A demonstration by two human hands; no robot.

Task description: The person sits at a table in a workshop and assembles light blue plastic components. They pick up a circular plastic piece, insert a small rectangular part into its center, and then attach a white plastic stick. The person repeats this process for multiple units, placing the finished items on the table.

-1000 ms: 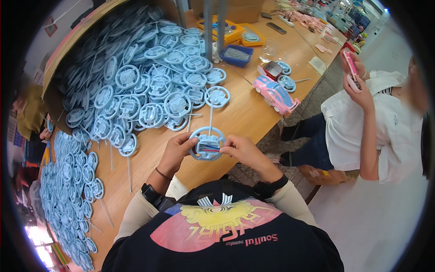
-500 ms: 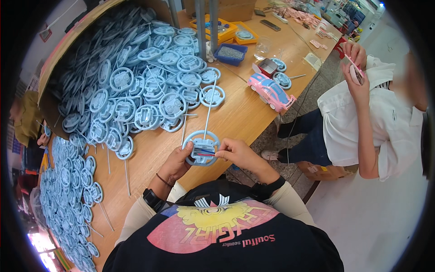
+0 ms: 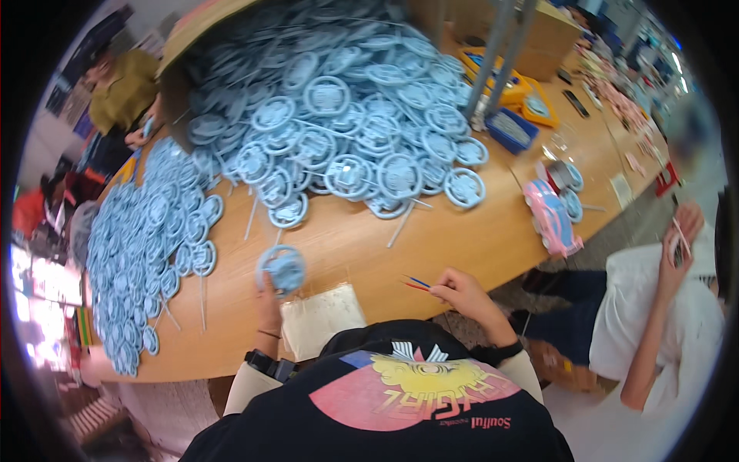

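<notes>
My left hand (image 3: 269, 309) grips the lower left rim of a light blue toy steering wheel (image 3: 285, 266), smeared by motion. It is held over the table's near part, left of a whitish square pad (image 3: 329, 314). To the right, my right hand (image 3: 464, 294) pinches two thin pointed pieces (image 3: 416, 284), one blue and one red, whose tips point left over bare wood. I cannot make out whether the two are joined. Ahead lies a big heap of similar blue steering wheels (image 3: 350, 175), many with thin stems, spilling from a large carton (image 3: 178, 58).
A second pile of blue wheels (image 3: 165, 223) covers the left side of the table (image 3: 346, 242). At right stand a pink toy car (image 3: 550, 219), a dark blue bin (image 3: 510, 131) and yellow trays (image 3: 543, 104). Metal posts (image 3: 500, 65) rise behind. A person in white (image 3: 654, 308) works at right.
My left hand has carried the steering wheel leftward, away from my right hand. The red and blue pieces came out of the wheel with my right hand. My view has turned left.
</notes>
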